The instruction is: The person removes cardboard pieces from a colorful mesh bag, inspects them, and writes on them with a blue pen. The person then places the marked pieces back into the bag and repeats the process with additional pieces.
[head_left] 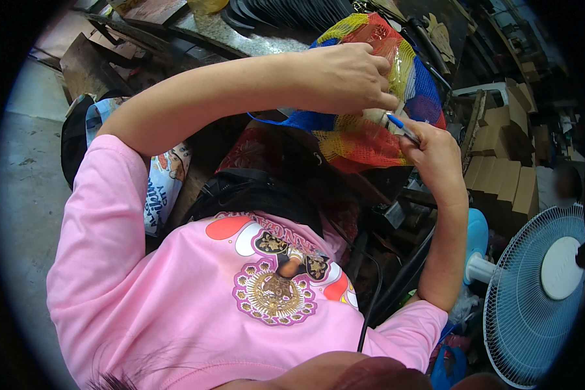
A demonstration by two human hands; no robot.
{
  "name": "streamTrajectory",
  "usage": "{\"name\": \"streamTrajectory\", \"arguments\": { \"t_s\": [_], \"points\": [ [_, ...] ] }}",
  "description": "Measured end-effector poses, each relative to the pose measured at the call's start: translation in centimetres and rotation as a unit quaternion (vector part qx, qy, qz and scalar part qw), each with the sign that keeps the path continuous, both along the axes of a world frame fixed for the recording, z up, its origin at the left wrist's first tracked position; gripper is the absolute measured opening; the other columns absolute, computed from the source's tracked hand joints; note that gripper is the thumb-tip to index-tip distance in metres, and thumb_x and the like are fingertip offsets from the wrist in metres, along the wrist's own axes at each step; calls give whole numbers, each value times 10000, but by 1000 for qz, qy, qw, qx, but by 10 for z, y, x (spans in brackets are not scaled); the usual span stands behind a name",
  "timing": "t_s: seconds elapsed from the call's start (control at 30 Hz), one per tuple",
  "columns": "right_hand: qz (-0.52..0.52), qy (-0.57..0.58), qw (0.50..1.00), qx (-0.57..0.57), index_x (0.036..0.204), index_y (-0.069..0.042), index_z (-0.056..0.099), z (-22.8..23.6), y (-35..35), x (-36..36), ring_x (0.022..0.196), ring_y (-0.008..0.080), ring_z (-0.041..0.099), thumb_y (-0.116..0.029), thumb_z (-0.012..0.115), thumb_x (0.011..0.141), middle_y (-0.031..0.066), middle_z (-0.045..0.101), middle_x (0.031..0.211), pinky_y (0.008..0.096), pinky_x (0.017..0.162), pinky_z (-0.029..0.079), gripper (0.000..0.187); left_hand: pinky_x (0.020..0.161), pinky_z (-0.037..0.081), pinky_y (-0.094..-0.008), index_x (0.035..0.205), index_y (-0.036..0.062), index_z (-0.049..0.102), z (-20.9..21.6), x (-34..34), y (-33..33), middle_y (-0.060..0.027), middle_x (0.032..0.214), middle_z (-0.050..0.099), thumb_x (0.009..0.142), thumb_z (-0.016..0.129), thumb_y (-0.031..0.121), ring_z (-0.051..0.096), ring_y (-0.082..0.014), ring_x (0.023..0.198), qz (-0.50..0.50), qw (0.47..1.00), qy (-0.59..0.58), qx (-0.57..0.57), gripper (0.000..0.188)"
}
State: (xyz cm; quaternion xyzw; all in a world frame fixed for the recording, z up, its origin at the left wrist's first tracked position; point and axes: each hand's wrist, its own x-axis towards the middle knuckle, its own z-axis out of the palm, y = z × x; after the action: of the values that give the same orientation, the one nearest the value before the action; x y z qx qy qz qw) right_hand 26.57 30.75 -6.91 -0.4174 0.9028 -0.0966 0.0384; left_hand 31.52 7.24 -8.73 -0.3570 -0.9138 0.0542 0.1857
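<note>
A net bag (364,151) in red, yellow and blue mesh lies bunched in front of me, with clear plastic showing among its folds. Reaching over it from the left, my left hand (351,78) has its fingers curled down onto the mesh, closed on part of the bag. My right hand (434,153) pinches a blue-and-white pen (403,127), its blue end pointing up toward my left fingers. Something pale (376,117) shows between the two hands; its kind is unclear. A blue strand of the bag (266,120) trails out to the left, below my left forearm.
Black curved strips (286,14) lie in a row on the worktop at the back. Cardboard boxes (500,175) are stacked at the right. A white and blue fan (533,292) stands close by my right elbow. A printed bag (166,185) is beside my left arm.
</note>
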Motion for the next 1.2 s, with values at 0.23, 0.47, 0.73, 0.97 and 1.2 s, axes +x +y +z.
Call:
{"name": "streamTrajectory", "arguments": {
  "t_s": [0.23, 0.47, 0.73, 0.97, 1.2],
  "points": [
    [-2, 29, 999, -23, 990, -106, 681, 2, 8, 8, 752, 362, 622, -267, 664, 879, 164, 634, 815, 424, 665, 482, 196, 912, 414, -386, 1101, 156, 635, 4, -3, -13, -17, 1010, 606, 829, 687, 230, 528, -227, 1064, -82, 992, -59, 77, 286],
    [-27, 67, 997, -17, 814, -54, 632, 7, 8, 1, 734, 379, 599, -324, 624, 912, 163, 603, 768, 440, 639, 462, 287, 889, 440, -392, 985, 98, 630, 10, 4, -25, -73, 1015, 575, 862, 662, 224, 509, -267, 1038, -36, 990, -37, 128, 179],
    [-27, 57, 997, 38, 932, -101, 713, 16, 2, 5, 824, 338, 658, -272, 620, 887, 119, 677, 871, 427, 722, 512, 200, 858, 456, -386, 875, 86, 618, 15, 2, -29, -61, 959, 575, 788, 679, 171, 525, -256, 984, -82, 989, 33, 119, 136],
    [-18, 49, 997, 58, 941, -113, 712, 13, 1, 11, 831, 330, 661, -229, 617, 866, 106, 663, 874, 442, 736, 523, 167, 876, 454, -406, 854, 73, 597, 14, 6, -25, -55, 905, 588, 736, 685, 130, 533, -271, 1016, -63, 986, 9, 155, 159],
    [17, 30, 978, -207, 816, 12, 539, 8, -2, 13, 633, 314, 482, -150, 614, 929, 145, 486, 725, 359, 603, 420, 212, 865, 394, -342, 984, 177, 663, 10, 6, -2, 35, 881, 609, 752, 661, 218, 523, -178, 1038, -47, 998, 29, 43, 236]
  ]
}}
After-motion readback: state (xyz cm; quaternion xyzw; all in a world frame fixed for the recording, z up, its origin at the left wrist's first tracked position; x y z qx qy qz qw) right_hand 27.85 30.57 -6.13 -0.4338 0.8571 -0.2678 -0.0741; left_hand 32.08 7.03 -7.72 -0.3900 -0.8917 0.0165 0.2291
